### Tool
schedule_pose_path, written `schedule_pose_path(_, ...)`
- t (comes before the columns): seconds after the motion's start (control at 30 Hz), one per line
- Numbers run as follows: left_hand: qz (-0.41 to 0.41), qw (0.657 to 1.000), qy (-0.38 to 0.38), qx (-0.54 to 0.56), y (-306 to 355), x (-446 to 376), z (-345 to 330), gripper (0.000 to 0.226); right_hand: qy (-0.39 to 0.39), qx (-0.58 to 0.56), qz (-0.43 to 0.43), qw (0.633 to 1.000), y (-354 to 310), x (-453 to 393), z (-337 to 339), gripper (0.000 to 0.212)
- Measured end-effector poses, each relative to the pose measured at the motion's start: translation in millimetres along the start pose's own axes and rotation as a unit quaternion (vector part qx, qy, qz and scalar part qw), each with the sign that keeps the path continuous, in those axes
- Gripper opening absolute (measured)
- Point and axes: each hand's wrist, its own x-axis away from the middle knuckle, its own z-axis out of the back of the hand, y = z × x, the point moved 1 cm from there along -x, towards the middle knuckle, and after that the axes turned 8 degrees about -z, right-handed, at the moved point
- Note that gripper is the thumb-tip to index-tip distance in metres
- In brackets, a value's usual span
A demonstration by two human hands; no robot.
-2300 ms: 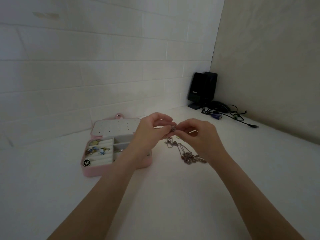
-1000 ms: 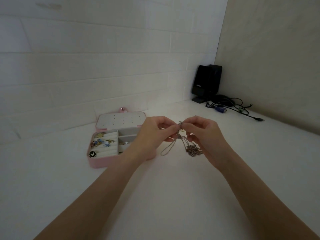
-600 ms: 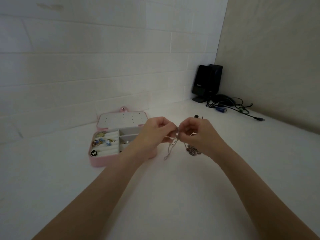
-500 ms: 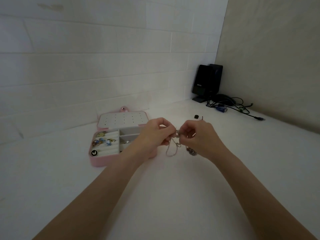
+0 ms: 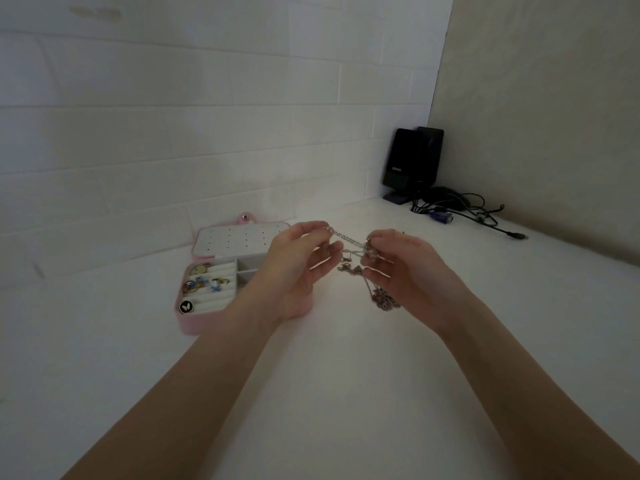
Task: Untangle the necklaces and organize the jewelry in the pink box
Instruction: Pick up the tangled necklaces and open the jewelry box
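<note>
The tabletop (image 5: 346, 393) is white and set into a corner, with a tiled wall behind and a beige wall on the right. At the far right corner stand two black speakers (image 5: 412, 164) with a bundle of dark cables (image 5: 464, 209) beside them.

The pink box (image 5: 194, 323) lies open on the left, its dotted white lid panel tilted back toward the tiled wall. Its ring-roll section holds several small pieces (image 5: 204, 282): gold-toned rings, blue items and a black round piece with a white butterfly. The adjoining compartments are partly hidden behind the left hand.

The left hand (image 5: 294, 268) is raised just in front of the box; thumb and forefinger pinch one end of a chain. The right hand (image 5: 405, 268) faces it, and its fingers pinch the knot of the necklaces (image 5: 360, 261). A short length of chain is stretched between the two hands. The rest hangs in a clump below the right hand, near or on the tabletop.

Progress assessment: small jewelry appears sorted into the box. The necklaces remain tangled; separation is under way. No necklace is visibly stored. Remaining: free each chain, then place it in a compartment.
</note>
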Motion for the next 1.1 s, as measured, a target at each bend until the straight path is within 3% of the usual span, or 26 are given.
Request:
schedule_pose_path(0.07,0.013,0.999,0.022,0.020,1.8,0.0,0.3,0.011,0.039,0.088,0.012,0.995,8.3,-1.8,-1.0,0.013)
schedule_pose_path(0.13,0.001,0.998,0.026,-0.061,2.1,-0.2,1.1,0.012,0.097,0.153,0.036,0.983,14.2,-4.4,-3.1,0.010)
schedule_pose_path(0.23,-0.024,0.975,-0.010,-0.220,1.1,3.9,-1.8,0.016,0.156,0.140,0.072,0.975,12.8,-5.6,-4.7,0.008)
schedule_pose_path(0.3,-0.018,0.965,-0.040,-0.260,2.3,9.3,-6.6,0.019,0.144,0.080,0.073,0.984,8.9,-3.4,-4.6,0.010)
schedule_pose_path(0.4,0.021,0.971,-0.058,-0.233,7.0,13.5,-10.5,0.020,0.090,0.000,0.051,0.995,4.0,0.3,-4.6,0.014)
schedule_pose_path(0.5,0.061,0.976,-0.068,-0.198,9.2,13.2,-9.5,0.020,0.048,0.007,0.048,0.998,4.2,0.9,-9.0,0.015)
schedule_pose_path(0.63,0.072,0.979,-0.074,-0.177,7.4,10.9,-7.5,0.021,0.052,-0.011,0.049,0.997,3.0,0.1,-7.6,0.015)
schedule_pose_path(0.8,-0.007,0.969,-0.077,-0.234,5.1,7.7,-3.6,0.013,0.055,-0.049,0.044,0.996,-1.7,1.1,1.0,0.010)
schedule_pose_path(1.1,-0.119,0.924,-0.082,-0.354,-3.0,10.3,-6.0,0.012,0.014,0.046,0.067,0.997,1.2,5.3,-8.7,0.012)
